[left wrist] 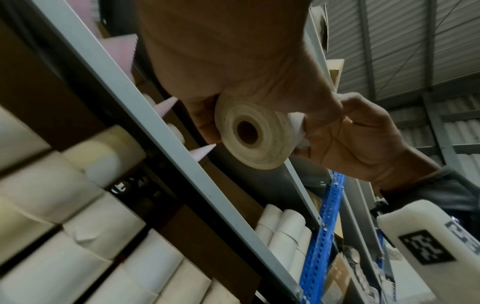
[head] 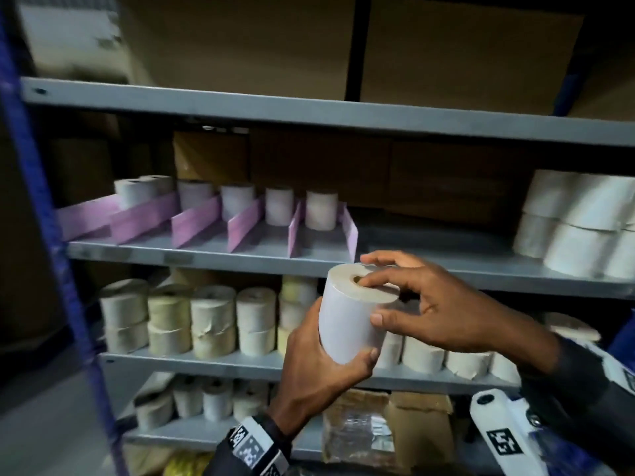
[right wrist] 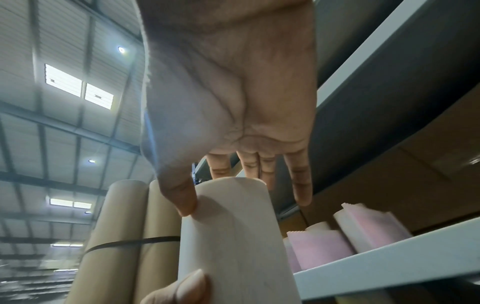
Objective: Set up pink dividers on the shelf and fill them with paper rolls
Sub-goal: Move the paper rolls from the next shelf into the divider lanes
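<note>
The white cylindrical paper roll (head: 350, 314) is held upright in front of the grey metal shelf (head: 429, 266), just below and in front of the rightmost divider slot. The left hand (head: 319, 369) supports it from below, fingers and thumb curled round its lower wall. The right hand (head: 436, 304) grips the top: thumb on the side wall, fingers spread over the upper end face near the core hole.

Risks, as judged from this position:
- The roll may strike the front lip of the shelf if raised too close to it.
- The thin pink card dividers (head: 240, 225) stand on edge and look light; a brush from the roll or a knuckle could tip or shift one, most likely the two at the right end (head: 350, 231).
- The smooth wrap may slip in the two-hand grip during handover.

Contents of the slots: each slot between the dividers holds one white roll standing at the back (head: 321, 209), except the far left, where two appear (head: 144, 190). The front of every slot is unfilled.

Further right on the same shelf, larger white rolls (head: 577, 221) are stacked two high. The shelf below carries cream paper rolls (head: 192, 321), also stacked two high.
</note>
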The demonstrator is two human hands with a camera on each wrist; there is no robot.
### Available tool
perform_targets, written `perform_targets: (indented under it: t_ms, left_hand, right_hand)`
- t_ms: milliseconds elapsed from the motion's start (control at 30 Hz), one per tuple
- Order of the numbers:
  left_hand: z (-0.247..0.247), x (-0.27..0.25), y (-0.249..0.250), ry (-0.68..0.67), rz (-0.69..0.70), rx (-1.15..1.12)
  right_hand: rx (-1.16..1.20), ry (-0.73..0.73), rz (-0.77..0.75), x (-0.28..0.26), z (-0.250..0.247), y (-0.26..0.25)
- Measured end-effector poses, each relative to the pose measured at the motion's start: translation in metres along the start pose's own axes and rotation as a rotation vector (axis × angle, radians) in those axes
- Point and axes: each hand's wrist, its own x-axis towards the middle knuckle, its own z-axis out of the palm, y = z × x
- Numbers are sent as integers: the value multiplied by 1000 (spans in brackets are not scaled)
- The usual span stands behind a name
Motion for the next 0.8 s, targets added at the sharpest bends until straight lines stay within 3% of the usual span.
perform_targets:
  t_ms: [300,600,800]
  left_hand:
    - [-109,-20,-5,160,8,94]
    - [-232,-21,-29,206,46,192]
    - [-306,-6,-61,167,57,244]
  right_hand:
    - [37,-55,-208,72,59,-71]
    - [87,-53,-296,151,128,-149]
    - [35,-47,-288,204,167,-190]
